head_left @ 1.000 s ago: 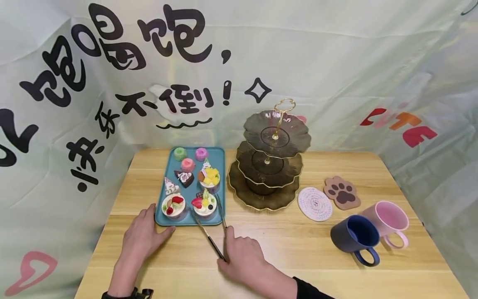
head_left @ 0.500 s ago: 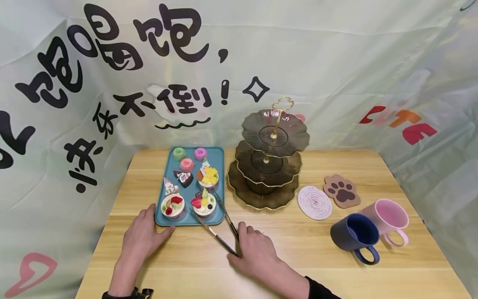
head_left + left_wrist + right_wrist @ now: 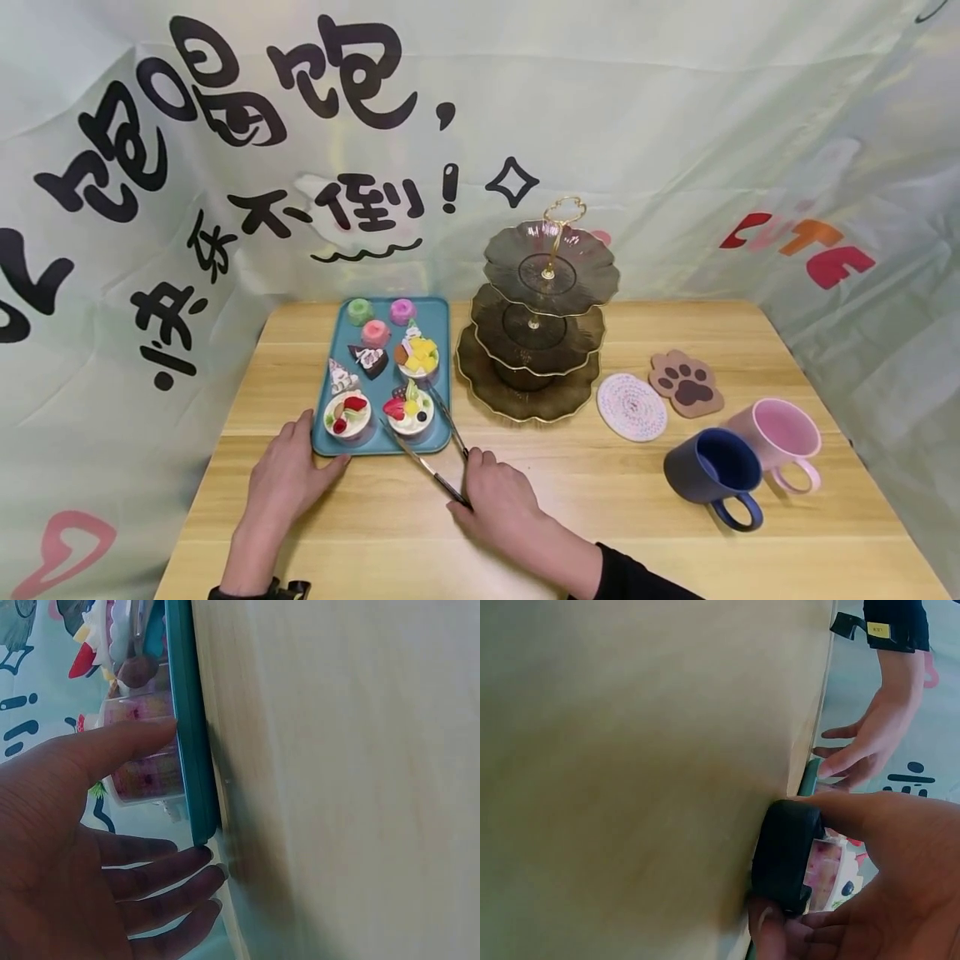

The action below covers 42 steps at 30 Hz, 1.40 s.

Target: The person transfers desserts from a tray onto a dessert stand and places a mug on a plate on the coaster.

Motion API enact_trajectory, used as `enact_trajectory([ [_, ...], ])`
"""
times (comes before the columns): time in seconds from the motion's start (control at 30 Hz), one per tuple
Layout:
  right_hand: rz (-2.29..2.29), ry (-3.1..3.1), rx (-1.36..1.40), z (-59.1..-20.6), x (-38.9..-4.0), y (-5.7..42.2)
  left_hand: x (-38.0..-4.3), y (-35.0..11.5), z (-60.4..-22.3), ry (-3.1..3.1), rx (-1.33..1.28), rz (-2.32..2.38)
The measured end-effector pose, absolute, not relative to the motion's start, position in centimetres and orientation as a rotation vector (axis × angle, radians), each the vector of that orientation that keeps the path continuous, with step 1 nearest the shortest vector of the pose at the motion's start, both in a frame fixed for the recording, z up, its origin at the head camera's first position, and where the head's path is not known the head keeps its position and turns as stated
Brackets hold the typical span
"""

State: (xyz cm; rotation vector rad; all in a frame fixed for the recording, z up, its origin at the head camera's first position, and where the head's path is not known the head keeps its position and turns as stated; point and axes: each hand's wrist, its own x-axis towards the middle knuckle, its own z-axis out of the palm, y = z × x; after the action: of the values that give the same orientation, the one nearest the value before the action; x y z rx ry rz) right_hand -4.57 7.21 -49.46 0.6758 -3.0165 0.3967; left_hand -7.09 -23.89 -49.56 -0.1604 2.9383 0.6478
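My right hand (image 3: 501, 500) holds a pair of tongs (image 3: 437, 477) by its black handles, seen in the right wrist view as a curved black end (image 3: 786, 855) between thumb and fingers. The spread metal arms reach over the tray's front edge, one either side of a dessert cup (image 3: 408, 410) topped with strawberry and blueberry. My left hand (image 3: 288, 471) rests at the near left corner of the blue tray (image 3: 393, 333). In the left wrist view, the thumb touches the tray rim (image 3: 193, 750) and extended fingers lie by the corner. Another cream-topped cup (image 3: 348, 417) stands near that hand.
Also on the tray are a mango-topped cup (image 3: 417, 357), cake slices (image 3: 369, 360) and small ring-shaped sweets (image 3: 376, 334). A three-tier stand (image 3: 528, 400) is right of it. Farther right lie a round coaster (image 3: 632, 407), a paw coaster (image 3: 686, 384), a blue mug (image 3: 693, 471) and a pink mug (image 3: 765, 429).
My right hand and the tongs first shifted right, then came slightly back left, with the arms still straddling the front right cup. The left hand keeps its place at the tray corner.
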Motion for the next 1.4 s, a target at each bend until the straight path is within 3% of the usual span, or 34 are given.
enact_trajectory([
  [0.5,0.455,-2.934,0.716,-49.3,-3.7,8.4,-7.9,-24.5,-50.7,2.871,-0.128,0.800],
  [1.4,0.401,-2.902,0.693,-50.0,-5.3,9.0,-8.6,-24.8,-50.4,2.871,-0.110,0.775],
])
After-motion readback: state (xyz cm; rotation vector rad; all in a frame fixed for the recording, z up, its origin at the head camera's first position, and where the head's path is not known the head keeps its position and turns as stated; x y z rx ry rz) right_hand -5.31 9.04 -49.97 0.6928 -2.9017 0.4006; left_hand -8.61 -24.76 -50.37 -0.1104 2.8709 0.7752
